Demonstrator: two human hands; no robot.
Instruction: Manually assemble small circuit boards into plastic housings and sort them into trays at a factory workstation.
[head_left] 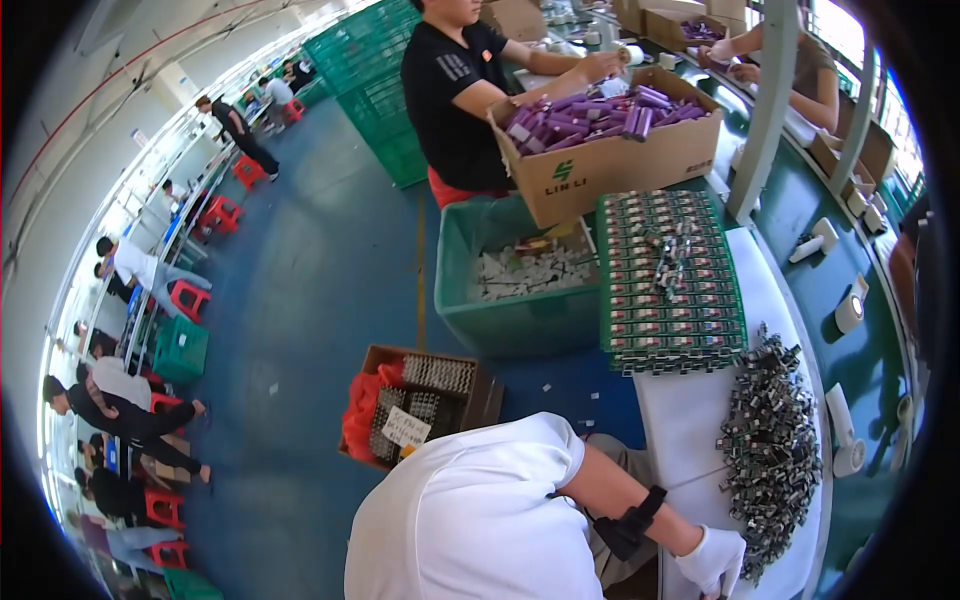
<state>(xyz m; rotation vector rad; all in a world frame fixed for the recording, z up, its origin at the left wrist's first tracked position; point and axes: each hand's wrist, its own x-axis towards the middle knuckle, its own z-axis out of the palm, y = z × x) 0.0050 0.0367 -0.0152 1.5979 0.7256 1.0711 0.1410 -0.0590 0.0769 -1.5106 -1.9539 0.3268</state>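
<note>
**Pile of boards (770, 450) beside the left hand (712, 560)**

The pile of boards, small and dark, is heaped on the white tabletop (685, 430). Its long axis is laid lengthwise along the tabletop, up and down the view, with the lower end narrowed to a tip. By that tip the left hand is held, white-gloved, so the pile is found to its right and reaches away upward. Whether the tip is touched by the glove cannot be told.

The fingers are pointed downward and seem loosely bent; whether anything is pinched between them cannot be made out, as they are cut off by the lower edge. The right hand is not shown, so its state cannot be told; of the two, only the left can be placed near the pile. A black band (630, 525) is worn on the left forearm.

Above the pile, its upper side is bounded by a stack of panels (625, 270), topped with loose pieces. To the right, white fittings (848, 458) are set on a green surface (875, 375). Farther off, purple cells (640, 122) are held in a carton (660, 165), near a green tub (500, 328) and a co-worker (440, 100).
</note>
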